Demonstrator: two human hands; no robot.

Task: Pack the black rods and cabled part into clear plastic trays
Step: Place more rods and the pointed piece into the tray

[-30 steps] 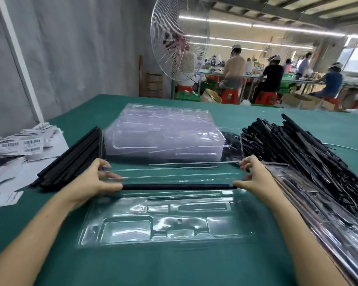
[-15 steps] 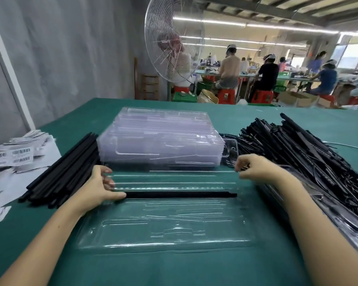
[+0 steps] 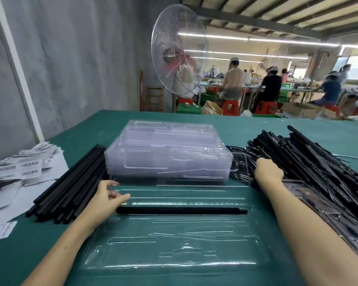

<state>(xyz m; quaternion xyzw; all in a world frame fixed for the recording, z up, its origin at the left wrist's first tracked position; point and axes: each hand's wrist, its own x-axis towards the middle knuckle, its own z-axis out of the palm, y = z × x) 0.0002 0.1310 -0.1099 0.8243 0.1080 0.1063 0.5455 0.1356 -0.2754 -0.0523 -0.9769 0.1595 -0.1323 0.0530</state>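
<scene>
Beside left grip (image 3: 110, 197): black rod (image 3: 180, 210) in clear tray (image 3: 174, 254); fingers loose, empty.
At right grip (image 3: 268, 172): cabled-parts pile (image 3: 318, 166), hold unclear.

One black rod (image 3: 181, 210) lies in the clear tray (image 3: 194, 236); right hand (image 3: 268, 172) touches cabled parts (image 3: 310, 162).

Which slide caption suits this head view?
A black rod sits in the clear tray; right hand at the cabled-part pile.
</scene>
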